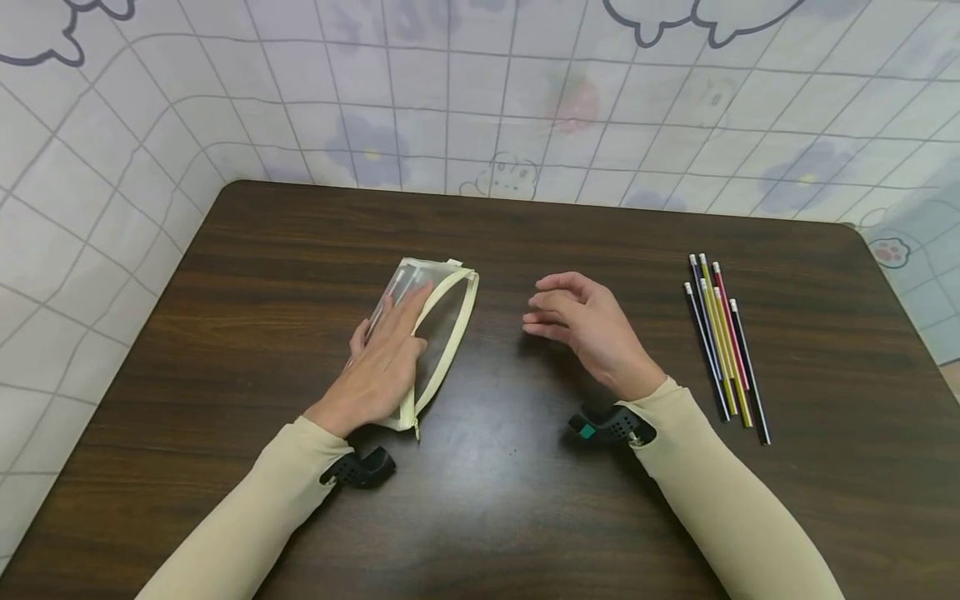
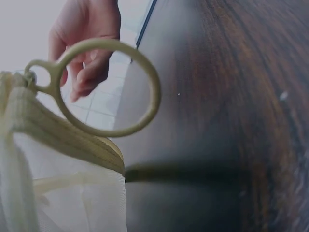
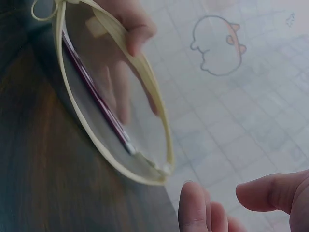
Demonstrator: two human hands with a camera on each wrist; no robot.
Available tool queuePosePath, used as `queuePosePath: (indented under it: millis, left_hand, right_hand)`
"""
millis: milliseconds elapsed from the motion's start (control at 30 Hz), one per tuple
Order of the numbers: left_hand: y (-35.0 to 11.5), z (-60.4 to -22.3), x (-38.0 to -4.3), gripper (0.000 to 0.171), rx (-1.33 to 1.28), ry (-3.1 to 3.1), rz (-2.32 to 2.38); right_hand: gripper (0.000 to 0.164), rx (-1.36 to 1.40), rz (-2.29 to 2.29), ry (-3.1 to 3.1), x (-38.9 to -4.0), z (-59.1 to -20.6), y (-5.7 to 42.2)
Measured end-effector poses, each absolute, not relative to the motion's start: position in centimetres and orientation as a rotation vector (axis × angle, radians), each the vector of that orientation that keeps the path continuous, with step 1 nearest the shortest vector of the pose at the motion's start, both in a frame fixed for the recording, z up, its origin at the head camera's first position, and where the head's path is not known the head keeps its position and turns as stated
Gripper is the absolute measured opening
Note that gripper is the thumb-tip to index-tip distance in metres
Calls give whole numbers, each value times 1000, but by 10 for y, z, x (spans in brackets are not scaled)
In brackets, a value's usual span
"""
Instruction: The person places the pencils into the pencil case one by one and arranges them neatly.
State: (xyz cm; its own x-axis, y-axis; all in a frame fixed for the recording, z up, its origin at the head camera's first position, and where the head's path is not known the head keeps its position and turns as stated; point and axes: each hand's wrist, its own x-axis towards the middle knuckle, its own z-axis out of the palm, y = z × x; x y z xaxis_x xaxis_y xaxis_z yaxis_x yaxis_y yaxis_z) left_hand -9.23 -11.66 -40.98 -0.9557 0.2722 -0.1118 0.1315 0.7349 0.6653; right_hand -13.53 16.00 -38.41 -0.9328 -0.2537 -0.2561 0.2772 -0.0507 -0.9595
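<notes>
I see pencils (image 1: 732,357) right of my right hand (image 1: 588,329), long axes near-to-far | right nearer, fingers loose, empty | left hand (image 1: 382,358) pinches zip pouch (image 1: 460,337)

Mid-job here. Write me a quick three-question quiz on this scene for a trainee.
1. Which hand is touching the pouch?
2. True or false: the pouch's mouth is fully closed.
3. Where are the loose pencils? A: between the hands. B: to the right of the right hand. C: under the pouch.

Key: 1. The left hand. 2. False; it gapes open. 3. B.
</notes>
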Motion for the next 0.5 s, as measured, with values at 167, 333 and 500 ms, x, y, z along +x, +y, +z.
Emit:
queuePosePath:
  millis: [167, 333, 500]
  left_hand:
    - [-116, -412, -92, 68, 318, 2742, 1022]
    - [-115, -413, -92, 68, 320, 2758, 998]
    - [-113, -415, -91, 68, 339, 2772, 991]
  right_hand:
    - [23, 37, -2075, 1880, -135, -381, 179]
    - [25, 59, -2114, 1879, -131, -377, 197]
    - [30, 52, -2146, 1891, -128, -374, 215]
